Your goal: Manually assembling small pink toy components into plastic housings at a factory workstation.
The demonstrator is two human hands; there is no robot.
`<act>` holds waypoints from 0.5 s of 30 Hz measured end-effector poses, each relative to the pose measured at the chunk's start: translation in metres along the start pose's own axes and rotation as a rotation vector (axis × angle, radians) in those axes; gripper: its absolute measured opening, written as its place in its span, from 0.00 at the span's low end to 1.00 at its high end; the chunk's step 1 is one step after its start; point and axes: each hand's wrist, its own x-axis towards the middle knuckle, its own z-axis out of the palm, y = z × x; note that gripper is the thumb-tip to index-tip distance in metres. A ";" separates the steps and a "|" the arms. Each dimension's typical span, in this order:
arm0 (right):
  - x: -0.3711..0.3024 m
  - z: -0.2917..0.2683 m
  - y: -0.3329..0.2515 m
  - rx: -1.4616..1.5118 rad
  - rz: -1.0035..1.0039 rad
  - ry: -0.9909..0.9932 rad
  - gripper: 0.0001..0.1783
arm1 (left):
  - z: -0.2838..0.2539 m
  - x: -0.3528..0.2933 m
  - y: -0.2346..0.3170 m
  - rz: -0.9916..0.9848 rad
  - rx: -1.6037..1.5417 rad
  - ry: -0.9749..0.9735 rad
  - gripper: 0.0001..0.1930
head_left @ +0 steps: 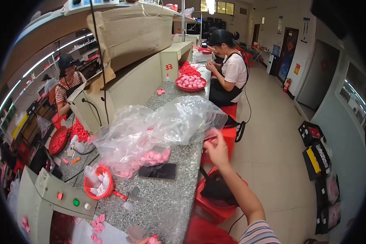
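Observation:
My right hand (218, 151) reaches out past the bench's right edge, beside the end of a large clear plastic bag (166, 122). Its fingers are bent together near a pinkish-red patch, and what they pinch is unclear. At the bottom edge, only the fingertips of my left hand (144, 241) show, around a small pink rounded piece (153, 240). Pink pieces (156, 156) lie in and under the bag. A black phone (157, 171) rests flat on the speckled stone bench (171, 203) in front of it.
A red bowl (108, 191) holds white-bodied bottles. Loose pink pieces (97, 224) lie by a grey machine with buttons (65, 197). Red stools (215, 209) line the bench's right side, one bearing a black bag. Co-workers (232, 67) sit farther along, near a red basket (191, 86) of pink balls.

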 end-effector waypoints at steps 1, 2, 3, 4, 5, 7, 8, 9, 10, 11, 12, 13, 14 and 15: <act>0.026 -0.007 0.009 -0.079 -0.017 0.093 0.28 | 0.004 0.007 -0.014 0.041 0.060 0.034 0.16; 0.048 -0.015 0.019 -0.160 -0.031 0.189 0.28 | 0.013 0.012 -0.016 0.038 0.065 0.031 0.16; 0.069 -0.019 0.034 -0.278 -0.051 0.275 0.29 | 0.021 0.015 -0.017 -0.014 0.056 0.024 0.16; 0.083 -0.022 0.053 -0.393 -0.063 0.357 0.29 | 0.024 0.014 -0.015 -0.067 0.056 0.020 0.16; 0.095 -0.026 0.072 -0.531 0.098 0.317 0.29 | 0.032 0.014 -0.005 -0.097 0.063 0.033 0.17; 0.109 -0.046 0.140 -0.338 0.611 0.109 0.28 | 0.042 0.019 0.003 -0.146 0.165 0.003 0.17; 0.119 -0.063 0.190 0.011 0.926 -0.052 0.28 | 0.046 0.027 0.002 -0.141 0.165 -0.014 0.17; 0.111 -0.073 0.245 -0.225 0.666 0.117 0.28 | 0.055 0.032 -0.002 -0.138 0.109 -0.033 0.16; 0.088 -0.080 0.283 -0.452 0.395 0.266 0.28 | 0.063 0.033 -0.007 -0.139 0.050 -0.039 0.15; 0.056 -0.048 0.268 -0.494 0.402 0.122 0.27 | 0.065 0.036 -0.008 -0.129 0.011 0.016 0.15; 0.026 -0.042 0.261 -0.265 0.428 0.009 0.27 | 0.071 0.039 -0.001 -0.173 -0.027 0.013 0.13; -0.012 -0.034 0.249 -0.193 0.410 -0.060 0.24 | 0.078 0.042 -0.001 -0.168 -0.045 0.024 0.13; -0.054 -0.028 0.224 -0.253 0.085 -0.074 0.18 | 0.083 0.044 -0.002 -0.140 -0.028 0.029 0.13; -0.082 -0.035 0.179 -0.027 0.477 -0.308 0.13 | 0.090 0.046 -0.005 -0.116 -0.018 0.024 0.13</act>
